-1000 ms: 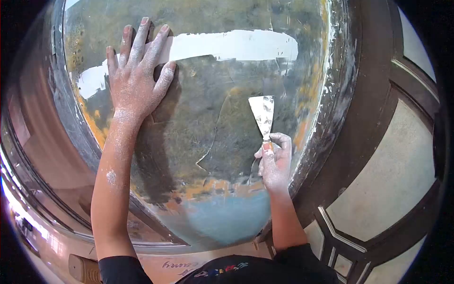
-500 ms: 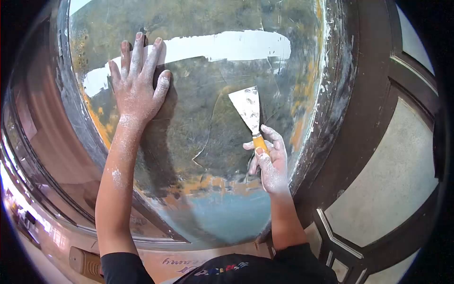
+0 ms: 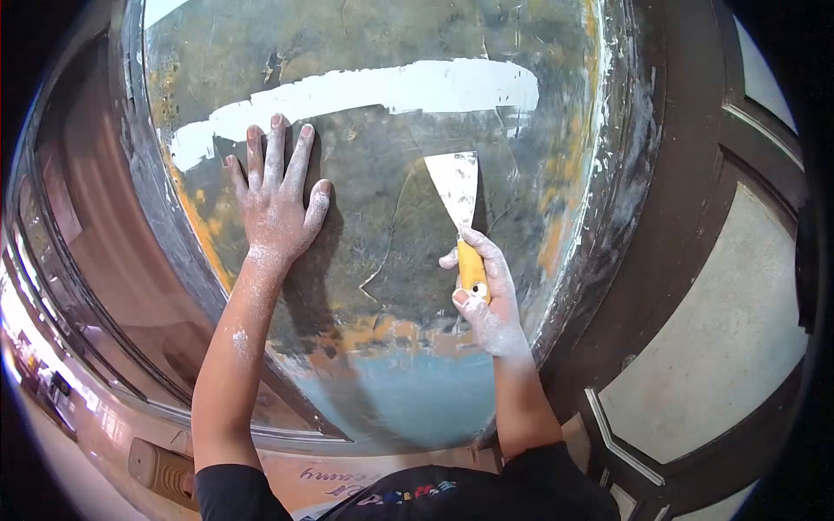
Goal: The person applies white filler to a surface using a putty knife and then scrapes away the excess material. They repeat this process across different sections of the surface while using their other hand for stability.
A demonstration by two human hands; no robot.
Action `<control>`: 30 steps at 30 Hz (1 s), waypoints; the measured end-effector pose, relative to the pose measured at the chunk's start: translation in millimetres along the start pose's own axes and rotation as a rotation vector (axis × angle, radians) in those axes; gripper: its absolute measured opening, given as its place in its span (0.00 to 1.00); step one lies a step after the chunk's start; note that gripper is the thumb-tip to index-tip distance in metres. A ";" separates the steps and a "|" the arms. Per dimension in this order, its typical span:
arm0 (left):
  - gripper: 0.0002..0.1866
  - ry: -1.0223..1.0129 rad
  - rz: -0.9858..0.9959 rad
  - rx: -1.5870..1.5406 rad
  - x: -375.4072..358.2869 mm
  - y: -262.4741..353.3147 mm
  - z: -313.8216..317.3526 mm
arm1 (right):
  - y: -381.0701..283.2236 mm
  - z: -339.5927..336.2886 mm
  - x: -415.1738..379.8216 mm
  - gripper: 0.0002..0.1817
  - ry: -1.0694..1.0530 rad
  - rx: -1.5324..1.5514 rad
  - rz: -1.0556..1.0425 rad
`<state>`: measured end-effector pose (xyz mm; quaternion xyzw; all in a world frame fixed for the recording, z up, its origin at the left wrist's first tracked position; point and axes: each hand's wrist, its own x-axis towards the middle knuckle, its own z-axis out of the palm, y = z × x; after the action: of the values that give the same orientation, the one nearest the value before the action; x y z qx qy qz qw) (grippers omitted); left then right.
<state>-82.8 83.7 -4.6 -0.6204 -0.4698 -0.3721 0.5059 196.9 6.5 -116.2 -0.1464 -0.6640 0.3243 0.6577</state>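
Observation:
My left hand (image 3: 276, 207), dusted with white powder, lies spread against a mottled grey-green wall panel (image 3: 365, 208). Its fingertips reach the lower edge of a white filler band (image 3: 391, 89) that runs across the panel. Lower right of that band, my right hand (image 3: 493, 295) grips a putty knife (image 3: 470, 262) by its yellow handle. The flared metal blade points up and carries white and dark smears. White residue coats the fingers and thumb of this hand too. A thin crack line runs down the panel between the two hands.
Dark wooden framing with pale panels (image 3: 712, 321) stands on the right. At left is a brown glossy surface with dark rails (image 3: 82, 304). Orange patches and a blue area (image 3: 426, 391) mark the panel's lower part. A brown object (image 3: 161, 469) lies below left.
My left hand has slid down and slightly right, off the white band. In my right hand the putty knife's handle now shows more fully, with the thumb lower on it.

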 end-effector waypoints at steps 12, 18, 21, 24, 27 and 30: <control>0.36 0.087 0.076 -0.037 57.9 -26.2 -13.5 | 7.9 10.3 3.3 0.11 0.011 -0.359 -0.154; 0.33 0.173 0.048 0.020 71.8 -32.1 -3.5 | 7.8 23.0 16.4 0.08 0.067 0.108 -0.024; 0.32 0.192 0.040 0.035 70.0 -32.0 -0.3 | 5.7 28.3 21.3 0.08 0.084 0.067 -0.023; 0.32 0.189 0.040 0.030 69.7 -31.8 -1.8 | -4.9 34.8 39.3 0.09 0.117 0.066 -0.031; 0.32 0.197 0.042 0.013 67.9 -32.9 -0.9 | -15.0 43.3 40.7 0.09 0.144 0.086 -0.049; 0.32 0.210 0.039 -0.007 69.3 -32.6 -0.7 | -15.0 44.0 37.2 0.09 0.156 -0.020 -0.024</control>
<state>-94.5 98.8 69.6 -0.5889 -0.4005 -0.4269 0.5573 154.4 8.0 -74.6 -0.1697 -0.6158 0.2974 0.7096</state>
